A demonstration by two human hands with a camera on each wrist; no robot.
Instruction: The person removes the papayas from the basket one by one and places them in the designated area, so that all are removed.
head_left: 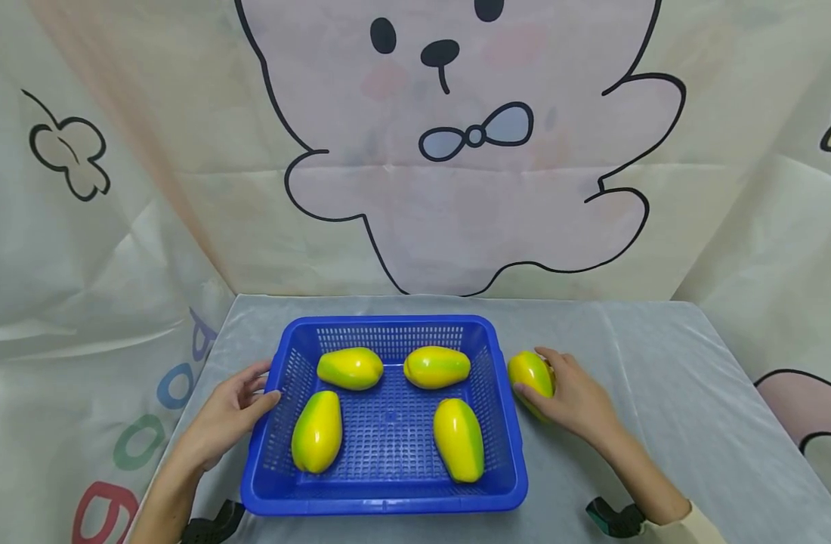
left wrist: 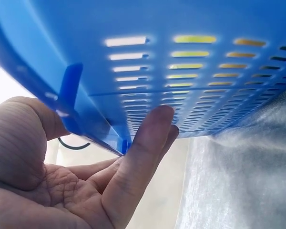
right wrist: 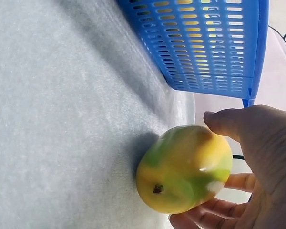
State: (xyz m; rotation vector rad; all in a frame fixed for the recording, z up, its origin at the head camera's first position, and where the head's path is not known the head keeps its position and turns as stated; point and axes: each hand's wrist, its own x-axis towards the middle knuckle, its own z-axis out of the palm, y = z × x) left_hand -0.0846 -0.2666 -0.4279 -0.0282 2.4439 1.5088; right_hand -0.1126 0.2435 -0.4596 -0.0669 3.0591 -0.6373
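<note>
A blue plastic basket with perforated walls sits on the table. My left hand grips its left rim, the thumb over the edge; in the left wrist view, fingers lie against the slotted outer wall. Just right of the basket, my right hand holds a yellow-green papaya between thumb and fingers. That papaya shows a small brown stem end in the right wrist view, close to the cloth. Inside the basket lie several similar papayas, one at the back left and another at the front right.
A pale grey-blue cloth covers the table. Behind it hangs a cream backdrop with a cartoon animal, and more printed fabric closes off both sides. Dark wrist-worn devices show at the lower edge.
</note>
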